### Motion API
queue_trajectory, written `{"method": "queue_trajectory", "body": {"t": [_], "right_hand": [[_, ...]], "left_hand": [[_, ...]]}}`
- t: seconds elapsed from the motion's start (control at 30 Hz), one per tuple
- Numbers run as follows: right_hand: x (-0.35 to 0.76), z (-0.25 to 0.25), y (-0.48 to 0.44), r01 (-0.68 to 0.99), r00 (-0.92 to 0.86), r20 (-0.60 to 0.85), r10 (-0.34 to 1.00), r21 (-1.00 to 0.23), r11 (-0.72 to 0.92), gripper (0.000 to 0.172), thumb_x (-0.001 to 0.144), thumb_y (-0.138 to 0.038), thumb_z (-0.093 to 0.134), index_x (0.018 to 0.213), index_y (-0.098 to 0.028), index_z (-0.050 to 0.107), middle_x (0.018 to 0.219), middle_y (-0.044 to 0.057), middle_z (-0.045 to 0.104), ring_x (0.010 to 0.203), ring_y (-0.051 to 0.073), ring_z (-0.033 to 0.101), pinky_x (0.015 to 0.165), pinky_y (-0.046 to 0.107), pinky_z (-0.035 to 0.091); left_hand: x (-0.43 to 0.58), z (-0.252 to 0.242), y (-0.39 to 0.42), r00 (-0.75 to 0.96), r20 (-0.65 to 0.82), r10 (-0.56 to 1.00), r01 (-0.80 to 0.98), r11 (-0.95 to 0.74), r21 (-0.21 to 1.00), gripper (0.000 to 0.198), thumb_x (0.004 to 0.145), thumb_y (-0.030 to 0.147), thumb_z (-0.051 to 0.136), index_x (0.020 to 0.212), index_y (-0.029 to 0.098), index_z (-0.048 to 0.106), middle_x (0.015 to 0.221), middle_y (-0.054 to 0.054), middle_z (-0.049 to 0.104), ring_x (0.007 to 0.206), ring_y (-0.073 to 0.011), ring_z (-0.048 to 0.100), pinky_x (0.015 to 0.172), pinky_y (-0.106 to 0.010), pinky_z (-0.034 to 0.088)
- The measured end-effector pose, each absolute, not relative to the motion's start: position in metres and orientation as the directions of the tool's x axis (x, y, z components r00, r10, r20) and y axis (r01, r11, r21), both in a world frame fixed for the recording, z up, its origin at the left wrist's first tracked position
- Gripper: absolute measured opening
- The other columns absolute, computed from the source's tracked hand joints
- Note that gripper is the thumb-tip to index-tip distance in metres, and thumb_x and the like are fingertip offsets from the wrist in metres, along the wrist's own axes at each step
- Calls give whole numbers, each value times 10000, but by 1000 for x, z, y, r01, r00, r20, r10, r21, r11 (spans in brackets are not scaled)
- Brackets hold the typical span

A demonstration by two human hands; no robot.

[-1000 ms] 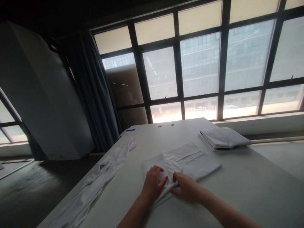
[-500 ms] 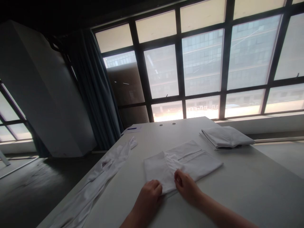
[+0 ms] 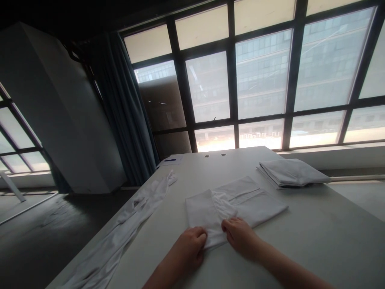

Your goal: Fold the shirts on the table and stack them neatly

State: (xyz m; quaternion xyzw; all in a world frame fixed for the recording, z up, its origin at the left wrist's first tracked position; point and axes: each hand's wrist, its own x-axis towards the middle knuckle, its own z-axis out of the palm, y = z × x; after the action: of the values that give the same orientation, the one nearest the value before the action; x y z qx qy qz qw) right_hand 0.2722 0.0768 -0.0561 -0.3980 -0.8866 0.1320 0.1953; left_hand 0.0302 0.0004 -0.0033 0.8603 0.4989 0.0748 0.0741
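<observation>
A folded white garment lies in the middle of the pale table. Both my hands rest at its near edge. My left hand has its fingers curled onto the near left corner of the cloth. My right hand pinches the near edge just to the right, fingers bent over the fabric. The two hands are close together, almost touching.
A stack of folded white cloth sits at the far right of the table. A long unfolded white garment trails along the left edge. A paper with a blue pen lies at the far corner. Large windows stand behind.
My hands slid back from on top of the garment to its near edge. The left hand's fingers went from flat to curled. The view shifted slightly.
</observation>
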Motion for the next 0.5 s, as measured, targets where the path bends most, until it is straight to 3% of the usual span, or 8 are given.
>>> {"method": "queue_trajectory", "body": {"t": [0.17,0.37,0.5], "right_hand": [[272,-58,77,643,-578,291,762,-412,645,217,774,-116,493,905,-226,627,827,31,684,820,196,602,764,281,355],[269,-56,84,656,-533,289,795,-453,604,226,778,-126,506,931,-215,646,829,36,676,804,189,594,756,276,366],[265,-58,89,659,-529,294,796,-449,604,238,828,-125,467,963,-207,645,871,46,690,858,197,608,822,293,379]], "left_hand": [[43,-14,-5,457,133,879,854,-476,210,441,674,50,531,1046,270,619,1171,-50,646,1107,-257,542,1043,-404,407],[47,-26,11,309,208,928,911,-352,216,409,795,38,487,1073,282,660,1129,-38,679,1090,-240,582,1032,-407,416],[44,-31,22,266,152,952,943,-290,165,494,878,31,441,1236,301,647,1358,-65,635,1248,-260,569,1107,-469,387]]}}
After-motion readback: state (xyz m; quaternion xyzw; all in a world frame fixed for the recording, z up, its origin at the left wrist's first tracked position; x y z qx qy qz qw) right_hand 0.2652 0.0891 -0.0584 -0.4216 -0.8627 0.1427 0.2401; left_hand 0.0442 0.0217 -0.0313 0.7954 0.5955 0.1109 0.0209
